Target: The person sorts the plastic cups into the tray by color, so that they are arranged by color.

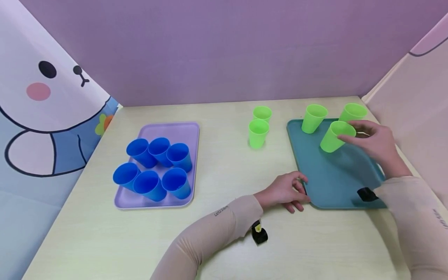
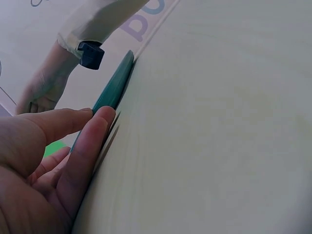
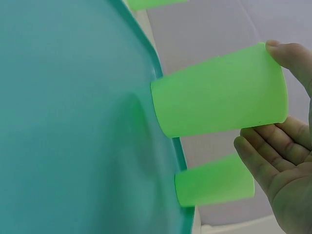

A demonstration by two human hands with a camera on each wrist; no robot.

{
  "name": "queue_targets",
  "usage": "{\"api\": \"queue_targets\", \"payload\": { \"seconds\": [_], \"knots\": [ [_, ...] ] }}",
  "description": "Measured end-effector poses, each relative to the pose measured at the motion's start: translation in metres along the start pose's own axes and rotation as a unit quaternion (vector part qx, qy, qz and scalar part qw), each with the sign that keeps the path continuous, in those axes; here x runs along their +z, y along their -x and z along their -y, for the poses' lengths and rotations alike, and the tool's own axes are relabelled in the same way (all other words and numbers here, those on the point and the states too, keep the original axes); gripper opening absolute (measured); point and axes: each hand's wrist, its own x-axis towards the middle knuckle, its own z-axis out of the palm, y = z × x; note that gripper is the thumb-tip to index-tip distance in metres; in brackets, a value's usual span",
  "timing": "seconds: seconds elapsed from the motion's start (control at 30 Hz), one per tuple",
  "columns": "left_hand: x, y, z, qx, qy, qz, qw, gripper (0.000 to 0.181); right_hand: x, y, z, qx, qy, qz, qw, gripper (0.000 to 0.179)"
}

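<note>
Over the teal tray [image 1: 332,179], my right hand [image 1: 379,146] holds a light green cup [image 1: 330,140] near its rim. The right wrist view shows the thumb at the rim of this cup [image 3: 219,95] and the fingers against its opposite side. The cup's base is close over the tray. Two more green cups stand at the tray's far side, one at the back left [image 1: 312,121] and one at the back right [image 1: 351,111]. My left hand [image 1: 287,190] is at the tray's near left corner, its thumb and forefinger pinching the edge.
Two green cups, a nearer one [image 1: 257,136] and one behind it [image 1: 262,112], stand on the table left of the teal tray. Farther left, a lilac tray [image 1: 178,130] bears several blue cups [image 1: 178,186]. A purple wall [image 1: 224,50] rises behind the table.
</note>
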Motion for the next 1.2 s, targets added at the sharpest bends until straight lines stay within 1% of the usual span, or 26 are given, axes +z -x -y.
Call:
{"api": "queue_targets", "payload": {
  "seconds": [0.27, 0.63, 0.87, 0.97, 1.2],
  "knots": [
    [-0.001, 0.000, 0.001, -0.001, 0.008, 0.003, 1.0000, 0.039, -0.014, -0.004, -0.014, 0.019, 0.011, -0.026, 0.9994, 0.040],
    [-0.002, 0.001, 0.001, 0.002, 0.009, 0.005, 0.9999, 0.038, -0.024, -0.007, -0.030, 0.057, 0.036, -0.043, 0.9968, 0.049],
    [-0.001, 0.001, 0.000, 0.002, 0.012, 0.008, 0.9999, 0.038, -0.031, -0.007, -0.036, 0.065, 0.036, -0.057, 0.9956, 0.039],
    [-0.001, 0.001, 0.001, 0.001, 0.010, 0.006, 0.9999, 0.038, -0.034, -0.008, -0.038, 0.072, 0.036, -0.058, 0.9951, 0.038],
    [-0.001, 0.000, 0.001, 0.000, 0.002, -0.002, 1.0000, 0.038, -0.035, -0.011, -0.037, 0.093, 0.032, -0.039, 0.9944, 0.036]
  ]
}}
